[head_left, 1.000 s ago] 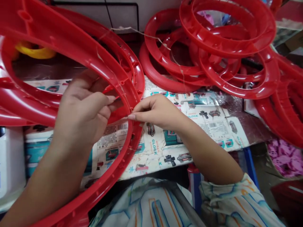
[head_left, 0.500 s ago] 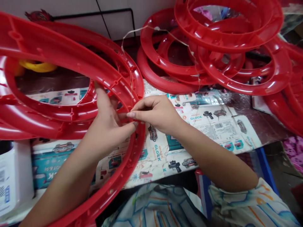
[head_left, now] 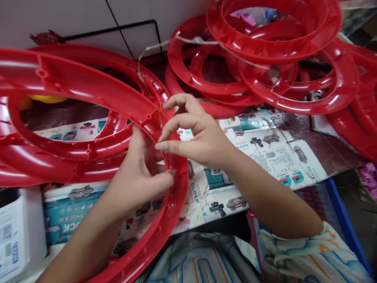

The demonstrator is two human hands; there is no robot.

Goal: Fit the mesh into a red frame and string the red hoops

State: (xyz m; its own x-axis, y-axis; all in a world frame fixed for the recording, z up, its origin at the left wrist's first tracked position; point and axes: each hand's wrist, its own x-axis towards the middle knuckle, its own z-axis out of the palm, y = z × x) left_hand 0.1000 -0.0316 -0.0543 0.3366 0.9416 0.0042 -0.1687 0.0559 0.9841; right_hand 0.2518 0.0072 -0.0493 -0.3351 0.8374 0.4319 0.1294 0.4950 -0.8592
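My left hand (head_left: 144, 169) is wrapped round the rim of a large red plastic ring (head_left: 176, 177), its thumb pressed on the ring's ribbed inner side. The other fingers are partly hidden behind the rim. My right hand (head_left: 197, 135) is at the same spot, thumb and index finger pinched together and the other fingers raised and curled. A thin pale string (head_left: 160, 120) runs down the ring to this pinch, though its end is hidden. More of the string loops up over the back of the ring and across to the rings on the right.
Several red rings (head_left: 273, 55) are piled at the back right, and others lie at left. Printed cardboard (head_left: 235, 181) covers the table. A white box (head_left: 23, 232) stands at lower left, a blue crate (head_left: 347, 220) at lower right. A black metal bar (head_left: 118, 28) runs along the wall.
My right hand's middle and other fingers have lifted and spread from the closed pinch. The held ring has tilted and shifted slightly, down and to the right at the hands.
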